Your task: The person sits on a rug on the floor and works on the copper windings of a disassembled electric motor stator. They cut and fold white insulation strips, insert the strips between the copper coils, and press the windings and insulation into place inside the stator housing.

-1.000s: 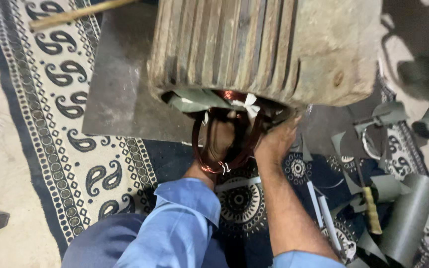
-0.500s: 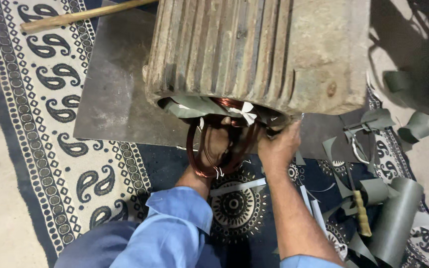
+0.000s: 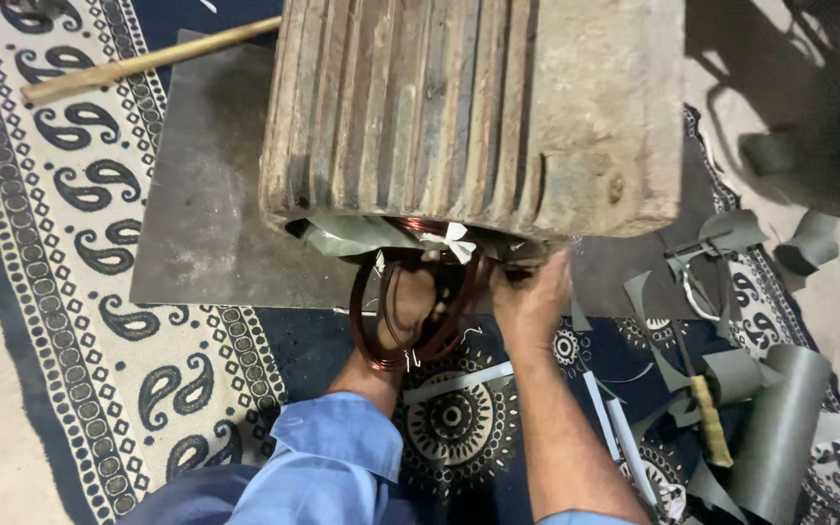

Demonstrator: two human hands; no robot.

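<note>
Head view, looking straight down: a large ribbed motor housing (image 3: pixel 469 107), grey and worn, lies on a dark metal sheet (image 3: pixel 206 214) over a patterned rug (image 3: pixel 80 321). At the housing's near open end, a loop of copper coil (image 3: pixel 381 340) hangs out, partly in the opening and partly free below it. Grey insulation paper (image 3: pixel 342 236) and a scrap of white tape (image 3: pixel 457 238) stick out around the rim.

Left hand (image 3: pixel 410 303), in a blue sleeve (image 3: pixel 328 457), reaches through the coil loop toward the opening; its fingers are curled against the wire, though whether they clamp it is hidden. Right hand (image 3: pixel 535 297) presses at the rim just beside the coil; its fingertips are tucked under the housing edge, so their grip cannot be told.

Judging by this, the winding is under way but not finished: some copper already sits inside, while this loop still hangs mostly outside and needs seating.

To the right lie cut paper strips (image 3: pixel 624 428), a grey paper roll (image 3: pixel 780 428), a yellow-handled tool (image 3: pixel 710 418) and scissors (image 3: pixel 697 287). A wooden stick (image 3: pixel 148 63) rests at upper left.
</note>
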